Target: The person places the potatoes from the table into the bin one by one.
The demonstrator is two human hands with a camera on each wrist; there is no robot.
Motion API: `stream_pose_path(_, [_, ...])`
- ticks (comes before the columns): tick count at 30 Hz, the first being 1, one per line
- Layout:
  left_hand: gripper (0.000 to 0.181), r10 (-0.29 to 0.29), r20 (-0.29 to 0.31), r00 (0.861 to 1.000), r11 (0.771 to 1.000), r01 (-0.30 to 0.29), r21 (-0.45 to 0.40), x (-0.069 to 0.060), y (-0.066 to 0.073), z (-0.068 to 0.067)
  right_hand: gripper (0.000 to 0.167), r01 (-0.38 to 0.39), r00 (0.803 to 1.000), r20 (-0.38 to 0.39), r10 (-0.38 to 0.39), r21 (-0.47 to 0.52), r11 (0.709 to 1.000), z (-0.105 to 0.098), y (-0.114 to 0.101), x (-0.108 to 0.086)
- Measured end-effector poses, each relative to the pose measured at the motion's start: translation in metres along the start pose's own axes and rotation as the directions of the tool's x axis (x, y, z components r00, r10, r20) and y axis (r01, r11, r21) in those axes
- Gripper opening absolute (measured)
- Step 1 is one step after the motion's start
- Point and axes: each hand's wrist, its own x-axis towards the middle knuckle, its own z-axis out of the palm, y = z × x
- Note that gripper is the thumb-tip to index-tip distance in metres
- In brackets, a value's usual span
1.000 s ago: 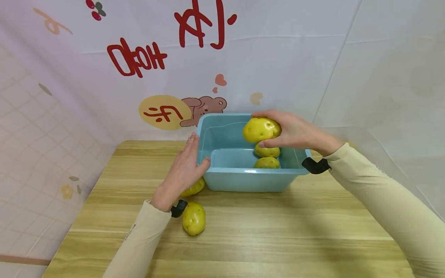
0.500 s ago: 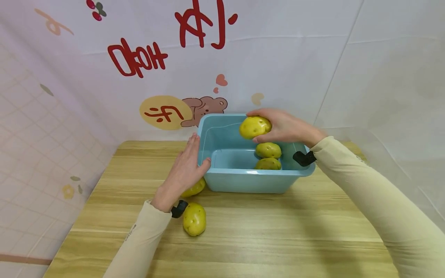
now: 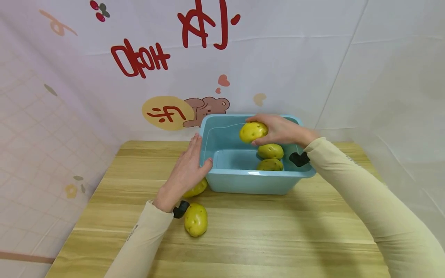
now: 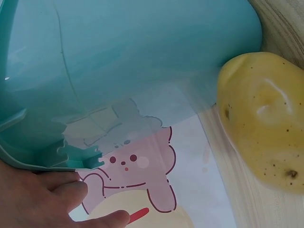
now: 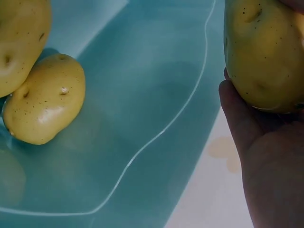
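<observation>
Potato held over the blue bin, long side across

And here we are, mid-carry by our reading: the right hand [image 3: 279,129] has its fingers wrapped round a potato [image 3: 253,132], holding it above the inside of the blue bin [image 3: 248,183], just right of the frame's centre. Into the bin or out of it? We can't tell from this moment. Either way, we'd say the next move calls for a steady grip and a path clear of the rim.

Over to the left hand [image 3: 185,168]: fingers extended, resting at the bin's left edge, thumb by the near corner, no potato in its grasp; we take that as bracing.

Now the lie of the held potato! Its long axis runs roughly left to right in the head view, one blunt end facing left, the other tucked towards the palm. Two bin potatoes [image 3: 270,151] lie below, also lengthwise across. On the tabletop [image 3: 264,231], lower left of centre, the nearer potato [image 3: 196,220] points up and down the frame, while the partly hidden potato [image 3: 196,188] slants beside the bin.
</observation>
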Motion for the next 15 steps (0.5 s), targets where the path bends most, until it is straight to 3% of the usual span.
stream_pose_path(15, [0.084, 0.005, -0.001, 1.000, 1.000, -0.005, -0.004, 0.001, 0.001, 0.000, 0.080, -0.049, 0.994, 0.098, 0.048, 0.005, 0.999, 0.012, 0.008, 0.006])
